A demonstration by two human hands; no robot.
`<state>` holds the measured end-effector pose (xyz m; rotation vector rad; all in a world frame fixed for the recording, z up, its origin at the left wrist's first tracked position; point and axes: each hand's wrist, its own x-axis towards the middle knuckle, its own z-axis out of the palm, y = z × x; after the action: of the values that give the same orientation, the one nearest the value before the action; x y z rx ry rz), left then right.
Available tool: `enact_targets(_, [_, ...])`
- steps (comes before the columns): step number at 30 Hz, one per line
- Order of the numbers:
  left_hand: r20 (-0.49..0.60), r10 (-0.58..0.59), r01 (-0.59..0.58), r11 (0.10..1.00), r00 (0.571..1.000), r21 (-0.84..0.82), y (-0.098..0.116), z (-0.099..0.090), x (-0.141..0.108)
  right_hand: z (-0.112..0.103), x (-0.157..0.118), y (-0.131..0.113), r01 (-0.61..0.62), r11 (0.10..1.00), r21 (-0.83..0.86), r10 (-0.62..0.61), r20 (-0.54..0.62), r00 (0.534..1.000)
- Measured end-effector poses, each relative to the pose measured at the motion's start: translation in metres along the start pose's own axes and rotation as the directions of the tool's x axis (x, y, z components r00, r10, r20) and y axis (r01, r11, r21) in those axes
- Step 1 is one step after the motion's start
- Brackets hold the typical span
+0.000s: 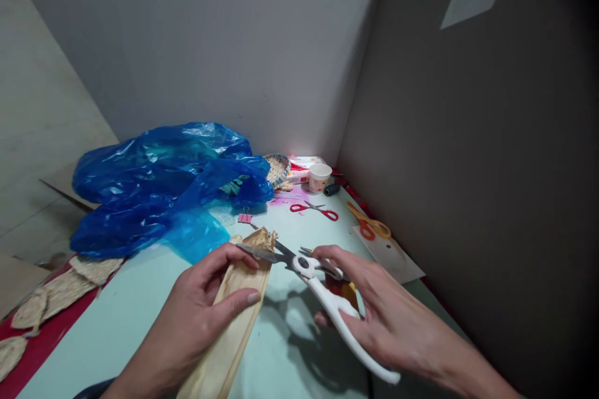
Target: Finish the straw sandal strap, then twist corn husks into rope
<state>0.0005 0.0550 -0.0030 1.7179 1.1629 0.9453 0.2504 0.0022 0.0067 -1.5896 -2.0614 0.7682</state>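
A long, flat strip of pale dried plant material [234, 312] is pinched between the thumb and fingers of my left hand [201, 299]. Its far end is crumpled and frayed. My right hand [369, 305] grips white-handled scissors [327, 299]. Their blades are apart near the strip's frayed end: one passes in front of it, by my left fingertips, and the other is partly hidden behind it. Something yellow [349, 293] shows behind my right fingers, mostly hidden; whether my hand touches it, I cannot tell.
A crumpled blue plastic bag [163, 181] covers the back left. Beyond my hands are a pink binder clip [244, 218], red scissors [314, 209], a paper cup [320, 178], dark spool [332, 189] and woven basket [277, 169]. Orange scissors [369, 224] lie right; braided pieces [65, 293] left. Walls stand behind and right.
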Motion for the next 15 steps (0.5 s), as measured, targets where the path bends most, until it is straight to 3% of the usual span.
enact_targets(8, [0.039,0.043,-0.043,0.999,0.998,-0.017,-0.0044,-0.0033,0.0016,-0.0051,-0.0004,-0.0027,-0.039,0.999,-0.031,0.040,0.044,0.998])
enact_targets(15, [0.089,-0.006,0.015,0.994,0.996,-0.106,-0.0058,-0.0052,0.0020,-0.0098,-0.0005,-0.0010,0.005,0.999,-0.052,-0.002,0.053,0.999])
